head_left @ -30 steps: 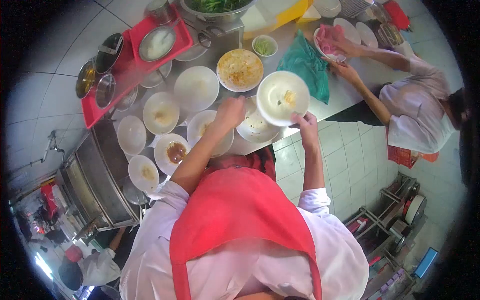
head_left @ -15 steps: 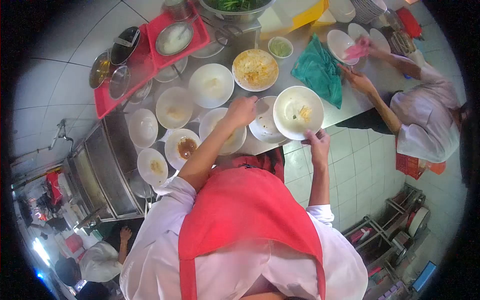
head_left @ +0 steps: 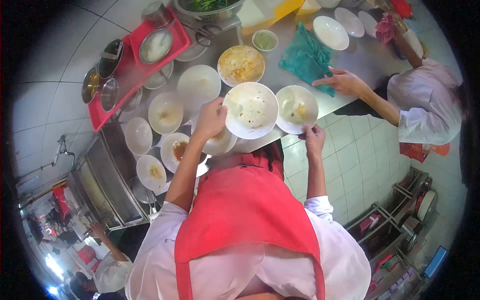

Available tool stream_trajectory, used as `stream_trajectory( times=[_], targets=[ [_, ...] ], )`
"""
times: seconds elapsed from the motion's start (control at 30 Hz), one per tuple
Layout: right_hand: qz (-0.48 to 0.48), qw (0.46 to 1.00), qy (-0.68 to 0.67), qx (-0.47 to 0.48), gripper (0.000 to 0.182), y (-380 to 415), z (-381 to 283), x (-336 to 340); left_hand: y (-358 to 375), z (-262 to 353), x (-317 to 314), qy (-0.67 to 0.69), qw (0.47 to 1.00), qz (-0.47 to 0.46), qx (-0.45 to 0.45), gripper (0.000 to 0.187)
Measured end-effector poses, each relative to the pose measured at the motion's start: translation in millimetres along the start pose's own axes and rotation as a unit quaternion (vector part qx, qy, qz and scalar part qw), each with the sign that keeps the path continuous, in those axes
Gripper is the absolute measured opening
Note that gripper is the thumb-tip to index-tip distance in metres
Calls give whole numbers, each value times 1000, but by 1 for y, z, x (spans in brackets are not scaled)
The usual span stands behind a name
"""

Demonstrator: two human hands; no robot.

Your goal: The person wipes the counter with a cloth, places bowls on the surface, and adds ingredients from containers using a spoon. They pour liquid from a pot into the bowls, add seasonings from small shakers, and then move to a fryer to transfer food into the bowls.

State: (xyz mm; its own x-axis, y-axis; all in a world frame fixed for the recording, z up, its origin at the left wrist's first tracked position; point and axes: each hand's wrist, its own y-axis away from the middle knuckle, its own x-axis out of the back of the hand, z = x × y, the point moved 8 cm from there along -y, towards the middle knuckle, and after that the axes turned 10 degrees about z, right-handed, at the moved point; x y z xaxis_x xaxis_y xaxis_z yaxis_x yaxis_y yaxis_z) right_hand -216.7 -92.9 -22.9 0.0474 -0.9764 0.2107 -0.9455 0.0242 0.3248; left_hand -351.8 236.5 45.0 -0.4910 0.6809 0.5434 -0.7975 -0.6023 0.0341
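My left hand [head_left: 212,119] grips the left rim of a white bowl [head_left: 251,111] with dark specks in its shallow remains of liquid. My right hand [head_left: 313,140] pinches the lower rim of another white bowl [head_left: 290,107], which has a few yellowish scraps inside. The two bowls are held side by side above the counter's front edge, their rims meeting or nearly so. Behind them stands a bowl smeared with orange sauce [head_left: 240,64]. Left of my left hand are several used white bowls, including one with brown sauce [head_left: 179,149] and one with pale scraps [head_left: 151,172].
A crumpled green cloth or bag [head_left: 305,57] lies on the steel counter [head_left: 272,62]. Red trays [head_left: 177,35] hold metal bowls at the left. At the right, a co-worker's hand [head_left: 345,82] reaches over the counter; their other hand has a pink cloth [head_left: 385,29]. Clean-looking bowls [head_left: 331,33] stand behind.
My left hand has taken hold of the speckled bowl and lifted it beside the other one. The co-worker's hand with the pink cloth has moved away from the white bowl.
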Motion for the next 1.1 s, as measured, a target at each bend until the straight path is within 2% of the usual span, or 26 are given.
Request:
stream_trajectory(
  times=[0.07,0.33,0.5,0.57,0.7,0.87,0.97,1.03,1.07,1.1],
  targets=[
    [-44,999,13,-29,20,4,12,-16,2,-10,0,20,999,9,27,23],
    [-109,993,-14,-50,23,11,21,-53,8,-23,-6,33,996,11,81,24],
    [-127,991,2,-50,24,8,23,-58,8,-39,-6,29,996,38,81,25],
    [-128,990,0,-53,24,9,21,-58,9,-38,-4,67,990,31,120,24],
    [-144,989,5,-43,26,6,20,-57,9,-33,-2,88,989,17,117,22],
    [-159,986,36,-27,30,6,11,-56,11,-26,-4,141,975,-10,173,19],
    [-166,983,62,-51,37,7,9,-55,9,-14,-10,155,971,-35,181,20],
    [-204,968,126,-69,53,4,17,-56,7,-11,-19,154,971,-44,175,21],
    [-204,968,126,-69,53,3,18,-55,6,-9,-24,152,972,-54,169,21],
    [-215,967,102,-88,61,7,16,-57,6,-6,-27,153,972,-55,169,21]
  ],
)
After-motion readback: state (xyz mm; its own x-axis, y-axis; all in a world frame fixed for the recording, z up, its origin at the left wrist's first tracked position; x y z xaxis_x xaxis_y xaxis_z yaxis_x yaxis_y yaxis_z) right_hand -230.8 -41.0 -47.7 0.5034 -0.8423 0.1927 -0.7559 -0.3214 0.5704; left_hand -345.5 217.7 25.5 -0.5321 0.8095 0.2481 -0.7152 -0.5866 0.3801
